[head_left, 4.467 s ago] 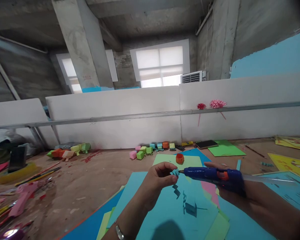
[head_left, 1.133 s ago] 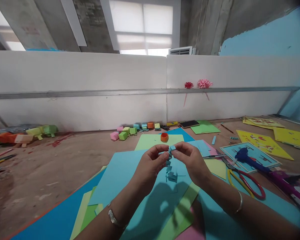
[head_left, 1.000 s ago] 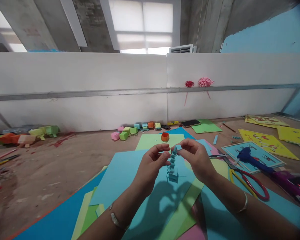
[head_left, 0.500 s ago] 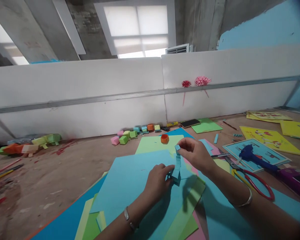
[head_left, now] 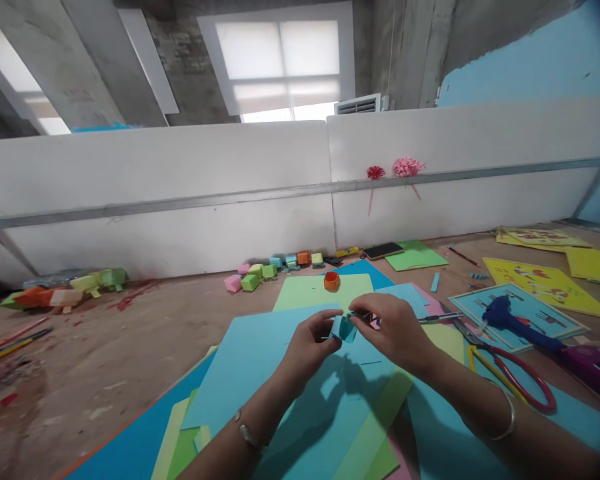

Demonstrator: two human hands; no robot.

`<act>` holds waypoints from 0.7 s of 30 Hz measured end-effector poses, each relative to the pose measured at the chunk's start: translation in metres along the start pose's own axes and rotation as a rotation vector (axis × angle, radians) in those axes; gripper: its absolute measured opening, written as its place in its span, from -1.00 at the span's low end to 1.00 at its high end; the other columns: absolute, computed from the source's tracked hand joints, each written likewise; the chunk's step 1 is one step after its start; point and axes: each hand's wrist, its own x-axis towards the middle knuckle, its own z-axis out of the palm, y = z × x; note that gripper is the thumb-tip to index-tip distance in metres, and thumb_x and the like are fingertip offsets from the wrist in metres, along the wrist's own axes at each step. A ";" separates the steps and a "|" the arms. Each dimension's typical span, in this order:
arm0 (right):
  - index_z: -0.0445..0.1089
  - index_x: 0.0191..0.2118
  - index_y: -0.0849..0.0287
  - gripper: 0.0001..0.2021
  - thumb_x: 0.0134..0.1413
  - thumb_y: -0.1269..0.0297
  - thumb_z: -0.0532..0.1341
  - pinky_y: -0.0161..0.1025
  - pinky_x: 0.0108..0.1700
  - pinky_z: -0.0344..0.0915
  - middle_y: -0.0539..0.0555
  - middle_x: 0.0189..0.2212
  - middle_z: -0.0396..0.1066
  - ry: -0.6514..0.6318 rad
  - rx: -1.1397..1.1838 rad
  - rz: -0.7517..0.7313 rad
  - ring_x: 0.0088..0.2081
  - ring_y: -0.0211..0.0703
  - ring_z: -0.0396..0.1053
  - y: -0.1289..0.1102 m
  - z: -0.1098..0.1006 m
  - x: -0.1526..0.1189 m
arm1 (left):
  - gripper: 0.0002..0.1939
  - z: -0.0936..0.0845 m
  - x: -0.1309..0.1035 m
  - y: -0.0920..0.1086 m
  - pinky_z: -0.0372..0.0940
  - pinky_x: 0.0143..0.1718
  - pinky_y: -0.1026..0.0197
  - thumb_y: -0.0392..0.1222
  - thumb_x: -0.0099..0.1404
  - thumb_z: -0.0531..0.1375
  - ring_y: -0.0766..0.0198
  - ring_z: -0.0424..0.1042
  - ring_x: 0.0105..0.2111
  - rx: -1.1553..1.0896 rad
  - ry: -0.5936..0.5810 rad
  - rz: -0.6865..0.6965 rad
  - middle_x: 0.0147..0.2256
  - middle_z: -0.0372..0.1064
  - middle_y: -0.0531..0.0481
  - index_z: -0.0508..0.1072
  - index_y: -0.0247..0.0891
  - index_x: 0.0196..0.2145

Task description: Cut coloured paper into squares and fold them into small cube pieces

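Observation:
Between my hands, a little above the light blue paper sheets (head_left: 260,360), is a small folded piece of light blue paper (head_left: 344,329). My left hand (head_left: 307,347) pinches its left side between thumb and fingers. On its right side, the fingertips of my right hand (head_left: 393,327) are closed, partly covering the folds. The piece looks bent into an open, box-like form. Just beyond my hands, a small orange paper ring or cup (head_left: 332,281) stands on a pale green sheet (head_left: 295,293).
Scissors with red and yellow handles (head_left: 517,377) and a purple glue gun (head_left: 575,360) lie at the right. Several small paper cubes (head_left: 250,283) sit near the white partition (head_left: 180,233). A phone (head_left: 383,251) rests on green paper. Pencils (head_left: 15,343) lie far left.
The blue paper strip, stretched out upright before, is now folded up compactly. My left hand has risen, my right hand has lowered, and they are closer together.

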 end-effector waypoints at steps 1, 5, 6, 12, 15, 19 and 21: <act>0.43 -0.36 0.15 -0.91 0.09 0.42 0.18 -0.24 -0.34 0.14 0.04 -0.44 0.48 0.003 -0.092 -0.041 -0.40 -0.18 0.35 0.001 0.004 -0.002 | -0.47 0.000 0.000 0.001 0.25 -0.32 0.24 -0.36 -0.12 0.34 0.27 0.37 -0.38 -0.003 0.001 -0.001 -0.39 0.47 -0.01 0.51 -0.31 -0.10; 0.43 -0.48 0.17 -0.85 0.04 0.50 0.22 -0.24 -0.35 0.05 0.04 -0.48 0.41 0.078 -0.359 -0.138 -0.39 -0.18 0.30 0.002 0.018 -0.009 | -0.45 0.002 0.000 -0.003 0.24 -0.34 0.26 -0.36 -0.10 0.32 0.30 0.34 -0.40 0.037 0.040 0.018 -0.42 0.42 0.03 0.51 -0.32 -0.07; 0.42 -0.51 0.17 -0.84 0.01 0.52 0.23 -0.24 -0.37 0.02 0.03 -0.50 0.38 0.106 -0.408 -0.149 -0.41 -0.19 0.26 0.001 0.022 -0.010 | -0.45 0.003 0.000 -0.004 0.23 -0.36 0.27 -0.36 -0.10 0.32 0.32 0.32 -0.42 0.055 0.057 0.026 -0.43 0.40 0.05 0.51 -0.32 -0.06; 0.35 -0.60 0.18 -0.77 -0.07 0.61 0.21 -0.20 -0.39 -0.09 0.02 -0.57 0.26 0.204 -0.508 -0.156 -0.45 -0.19 0.13 0.000 0.033 -0.014 | -0.48 0.010 -0.004 -0.005 0.23 -0.42 0.31 -0.41 -0.08 0.24 0.34 0.33 -0.43 0.126 0.113 0.095 -0.44 0.40 0.08 0.52 -0.33 -0.08; 0.34 -0.58 0.18 -0.79 -0.10 0.62 0.21 -0.19 -0.38 -0.10 0.03 -0.56 0.27 0.225 -0.512 -0.150 -0.44 -0.17 0.12 0.001 0.035 -0.014 | -0.48 0.012 -0.006 -0.004 0.30 -0.35 0.26 -0.43 -0.05 0.21 0.28 0.40 -0.36 0.156 0.106 0.105 -0.36 0.46 0.02 0.50 -0.33 -0.06; 0.34 -0.56 0.19 -0.81 -0.09 0.60 0.23 -0.18 -0.36 -0.08 0.02 -0.57 0.28 0.227 -0.502 -0.163 -0.44 -0.17 0.11 0.001 0.036 -0.014 | -0.48 0.014 -0.007 -0.007 0.34 -0.27 0.21 -0.45 -0.05 0.17 0.19 0.47 -0.26 0.214 0.122 0.145 -0.29 0.51 -0.04 0.48 -0.34 -0.06; 0.35 -0.56 0.18 -0.81 -0.07 0.58 0.26 -0.18 -0.35 -0.07 0.01 -0.57 0.30 0.227 -0.492 -0.175 -0.42 -0.16 0.13 0.001 0.037 -0.014 | -0.51 0.015 -0.008 -0.008 0.36 -0.25 0.19 -0.45 -0.04 0.16 0.17 0.49 -0.24 0.237 0.143 0.154 -0.26 0.52 -0.07 0.47 -0.33 -0.09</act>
